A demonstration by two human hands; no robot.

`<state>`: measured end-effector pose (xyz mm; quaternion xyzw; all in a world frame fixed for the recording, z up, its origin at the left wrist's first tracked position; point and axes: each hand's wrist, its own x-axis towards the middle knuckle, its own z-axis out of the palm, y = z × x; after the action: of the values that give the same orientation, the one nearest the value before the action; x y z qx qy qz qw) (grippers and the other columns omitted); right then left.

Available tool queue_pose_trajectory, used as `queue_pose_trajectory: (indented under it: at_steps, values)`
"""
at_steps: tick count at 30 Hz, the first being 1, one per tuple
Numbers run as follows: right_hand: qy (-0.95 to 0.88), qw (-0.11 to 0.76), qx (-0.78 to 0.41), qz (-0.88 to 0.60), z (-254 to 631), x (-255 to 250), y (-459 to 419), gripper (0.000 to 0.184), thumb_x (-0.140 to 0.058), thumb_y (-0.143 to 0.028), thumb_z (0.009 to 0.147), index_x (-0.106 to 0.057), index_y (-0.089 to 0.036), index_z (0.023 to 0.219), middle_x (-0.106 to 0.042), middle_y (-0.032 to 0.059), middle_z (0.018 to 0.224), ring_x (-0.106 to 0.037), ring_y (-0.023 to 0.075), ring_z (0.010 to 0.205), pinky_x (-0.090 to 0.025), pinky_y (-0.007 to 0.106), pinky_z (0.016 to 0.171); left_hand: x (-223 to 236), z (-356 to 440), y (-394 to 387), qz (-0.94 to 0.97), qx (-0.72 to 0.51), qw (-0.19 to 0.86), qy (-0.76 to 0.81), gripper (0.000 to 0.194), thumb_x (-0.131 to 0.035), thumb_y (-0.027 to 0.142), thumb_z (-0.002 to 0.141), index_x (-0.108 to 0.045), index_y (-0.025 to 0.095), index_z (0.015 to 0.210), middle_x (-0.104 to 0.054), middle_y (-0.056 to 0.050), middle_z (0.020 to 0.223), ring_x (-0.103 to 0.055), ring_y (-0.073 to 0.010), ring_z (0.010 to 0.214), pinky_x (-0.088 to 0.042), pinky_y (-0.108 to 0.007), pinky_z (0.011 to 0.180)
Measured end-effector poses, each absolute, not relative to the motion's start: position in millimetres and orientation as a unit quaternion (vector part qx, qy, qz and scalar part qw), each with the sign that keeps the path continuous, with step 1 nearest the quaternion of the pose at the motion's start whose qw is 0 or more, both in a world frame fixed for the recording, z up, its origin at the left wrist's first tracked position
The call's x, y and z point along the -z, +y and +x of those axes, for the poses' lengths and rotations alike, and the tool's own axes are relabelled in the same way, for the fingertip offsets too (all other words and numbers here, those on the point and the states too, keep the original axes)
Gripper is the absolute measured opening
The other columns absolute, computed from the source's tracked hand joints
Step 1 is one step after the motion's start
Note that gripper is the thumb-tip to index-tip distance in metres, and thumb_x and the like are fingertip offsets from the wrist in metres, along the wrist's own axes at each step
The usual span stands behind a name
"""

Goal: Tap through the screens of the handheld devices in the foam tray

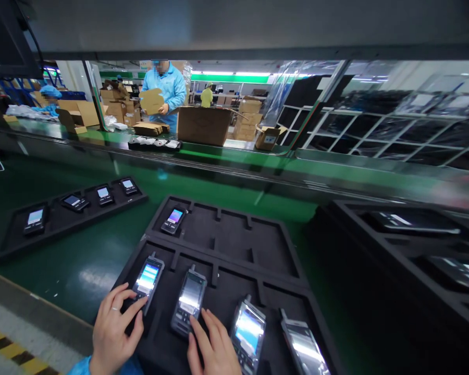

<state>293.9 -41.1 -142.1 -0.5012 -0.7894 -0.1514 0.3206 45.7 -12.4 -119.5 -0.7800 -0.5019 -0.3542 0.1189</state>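
Before me lies a black foam tray (219, 247) with handheld radio phones in its slots, each with a lit screen and a stub antenna. My left hand (115, 325) has its fingers spread, with fingertips at the keypad of the leftmost front phone (147, 278). On the keys of the neighbouring phone (190, 297) rests a finger of my right hand (213, 344), the other fingers stretched out. Neither hand grasps a phone. To the right sit another phone (248, 330) and a tilted one (303, 346). A smaller phone (174, 220) occupies the tray's back row.
Several phones lie in a second black tray (70, 224) at left. Stacked black trays (359, 260) rise at right, phones on top. Across the green bench (82, 281), beyond a rail, a person in blue (166, 86) holds cardboard beside a carton (203, 125). A pinkish blur shows far right.
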Motion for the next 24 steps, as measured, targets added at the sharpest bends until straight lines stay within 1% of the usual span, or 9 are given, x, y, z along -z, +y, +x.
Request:
queue_pose_trajectory:
  at_steps: [3, 7, 9, 12, 16, 21, 24]
  values:
    - [-0.785, 0.303, 0.137, -0.523, 291, 140, -41, 0.024, -0.045, -0.023, 0.091, -0.064, -0.020, 0.106, -0.059, 0.0119, 0.114, -0.059, 0.0255, 0.104, -0.057, 0.034, 0.078, 120, 45, -12, -0.781, 0.353, 0.118, -0.501, 0.028, -0.054, 0.014, 0.082, -0.065, 0.025, 0.105, -0.055, -0.008, 0.101, -0.050, -0.0270, 0.108, -0.043, -0.042, 0.087]
    - [-0.778, 0.273, 0.142, -0.548, 283, 138, -38, 0.021, -0.043, -0.022, 0.090, -0.064, -0.021, 0.094, -0.061, 0.0124, 0.113, -0.060, 0.0288, 0.103, -0.056, 0.041, 0.077, 119, 46, -13, -0.781, 0.356, 0.119, -0.499, 0.028, -0.054, 0.013, 0.082, -0.065, 0.024, 0.105, -0.055, -0.008, 0.101, -0.050, -0.0271, 0.108, -0.043, -0.042, 0.087]
    - [-0.782, 0.264, 0.146, -0.545, 280, 139, -37, 0.020, -0.044, -0.021, 0.090, -0.063, -0.020, 0.093, -0.062, 0.0121, 0.111, -0.060, 0.0287, 0.101, -0.055, 0.043, 0.079, 118, 46, -13, -0.780, 0.355, 0.118, -0.501, 0.027, -0.054, 0.013, 0.082, -0.065, 0.024, 0.104, -0.055, -0.008, 0.101, -0.049, -0.0273, 0.108, -0.043, -0.043, 0.087]
    - [-0.789, 0.262, 0.148, -0.536, 281, 141, -37, 0.020, -0.044, -0.020, 0.090, -0.062, -0.020, 0.097, -0.064, 0.0107, 0.108, -0.061, 0.0276, 0.101, -0.054, 0.043, 0.081, 117, 46, -12, -0.781, 0.353, 0.115, -0.503, 0.027, -0.054, 0.012, 0.082, -0.065, 0.023, 0.104, -0.054, -0.008, 0.102, -0.049, -0.0276, 0.109, -0.043, -0.043, 0.087]
    - [-0.794, 0.276, 0.160, -0.518, 285, 142, -41, 0.023, -0.044, -0.024, 0.091, -0.061, -0.016, 0.104, -0.064, 0.0113, 0.107, -0.062, 0.0272, 0.098, -0.056, 0.040, 0.077, 116, 46, -12, -0.781, 0.355, 0.122, -0.499, 0.028, -0.053, 0.013, 0.082, -0.065, 0.023, 0.105, -0.055, -0.008, 0.102, -0.049, -0.0275, 0.108, -0.043, -0.042, 0.086]
    - [-0.768, 0.306, 0.132, -0.547, 285, 136, -47, 0.030, -0.044, -0.030, 0.095, -0.058, -0.012, 0.115, -0.064, 0.0117, 0.106, -0.063, 0.0240, 0.096, -0.057, 0.034, 0.078, 116, 47, -13, -0.780, 0.356, 0.123, -0.500, 0.027, -0.053, 0.013, 0.082, -0.065, 0.023, 0.104, -0.055, -0.008, 0.102, -0.050, -0.0275, 0.108, -0.043, -0.042, 0.086]
    - [-0.764, 0.314, 0.128, -0.548, 286, 135, -47, 0.031, -0.043, -0.029, 0.096, -0.057, -0.012, 0.117, -0.065, 0.0110, 0.104, -0.064, 0.0233, 0.094, -0.057, 0.033, 0.077, 115, 47, -13, -0.782, 0.356, 0.121, -0.497, 0.027, -0.053, 0.013, 0.082, -0.065, 0.022, 0.104, -0.055, -0.008, 0.101, -0.049, -0.0278, 0.108, -0.043, -0.043, 0.086]
